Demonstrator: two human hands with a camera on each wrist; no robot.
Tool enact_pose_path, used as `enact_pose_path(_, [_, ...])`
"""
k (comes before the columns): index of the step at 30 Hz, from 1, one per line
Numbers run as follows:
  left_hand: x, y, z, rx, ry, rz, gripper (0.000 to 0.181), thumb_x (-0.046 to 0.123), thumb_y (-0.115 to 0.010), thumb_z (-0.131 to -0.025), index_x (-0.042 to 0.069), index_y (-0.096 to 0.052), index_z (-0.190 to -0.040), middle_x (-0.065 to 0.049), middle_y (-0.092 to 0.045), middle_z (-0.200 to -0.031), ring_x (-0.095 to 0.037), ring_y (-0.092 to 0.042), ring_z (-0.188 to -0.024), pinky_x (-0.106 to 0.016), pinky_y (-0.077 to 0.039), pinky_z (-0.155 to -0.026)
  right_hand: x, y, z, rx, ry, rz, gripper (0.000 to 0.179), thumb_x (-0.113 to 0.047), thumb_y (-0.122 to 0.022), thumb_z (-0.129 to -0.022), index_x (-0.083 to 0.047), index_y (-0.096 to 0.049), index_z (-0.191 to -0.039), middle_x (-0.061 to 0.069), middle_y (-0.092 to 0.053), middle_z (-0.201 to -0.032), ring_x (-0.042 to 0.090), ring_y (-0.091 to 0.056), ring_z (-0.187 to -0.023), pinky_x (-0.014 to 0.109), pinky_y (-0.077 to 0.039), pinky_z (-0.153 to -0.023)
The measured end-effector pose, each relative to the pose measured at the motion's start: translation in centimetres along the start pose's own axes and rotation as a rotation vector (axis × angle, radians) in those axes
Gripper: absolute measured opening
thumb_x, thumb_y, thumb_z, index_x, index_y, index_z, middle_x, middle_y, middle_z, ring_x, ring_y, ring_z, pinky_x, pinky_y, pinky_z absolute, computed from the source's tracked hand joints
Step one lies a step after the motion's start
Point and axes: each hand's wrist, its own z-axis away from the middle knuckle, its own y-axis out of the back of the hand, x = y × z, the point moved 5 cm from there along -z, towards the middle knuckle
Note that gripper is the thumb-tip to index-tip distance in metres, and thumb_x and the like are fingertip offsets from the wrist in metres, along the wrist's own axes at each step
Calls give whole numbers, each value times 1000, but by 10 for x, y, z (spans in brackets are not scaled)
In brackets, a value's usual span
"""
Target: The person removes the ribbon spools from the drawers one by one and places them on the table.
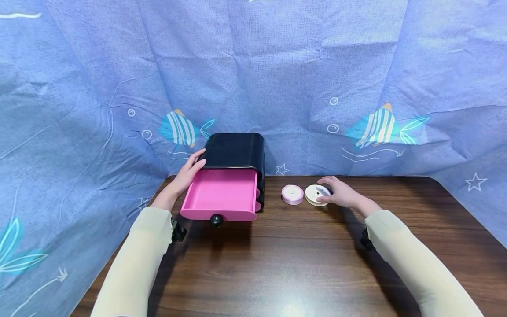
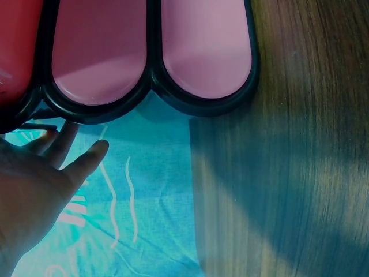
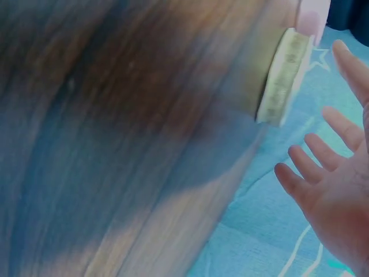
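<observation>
Drawer out. Right of the box, pink roll and white roll aren't lifted yet. Left hand, right hand wide.

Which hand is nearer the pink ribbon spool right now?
Right. The right hand is right of the pink ribbon spool, by the white ribbon spool; the left hand is farther off, at the black drawer cabinet's left side.

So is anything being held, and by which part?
Nothing is held: the left hand touches the black cabinet; the right hand hovers by the white spool.
</observation>
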Motion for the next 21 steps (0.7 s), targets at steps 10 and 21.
enact_pose_path(10, [15, 0, 5, -19, 40, 30, 60, 22, -42, -103, 6, -18, -155, -19, -10, -159, -32, -13, -144, -50, -14, -113, -34, 7, 9, 134, -1, -143, 47, -23, -74, -87, 5, -59, -122, 22, -57, -123, 39, -51, -118, 53, -37, -98])
enact_pose_path(21, [12, -1, 5, -11, 27, 21, 61, 25, -42, -103, 9, -17, -156, -17, -11, -160, -31, -14, -144, -50, -15, -113, -96, -5, 19, 147, 121, -257, 40, -14, -75, -85, 2, -62, -120, 15, -63, -115, 34, -58, -108, 47, -45, -91])
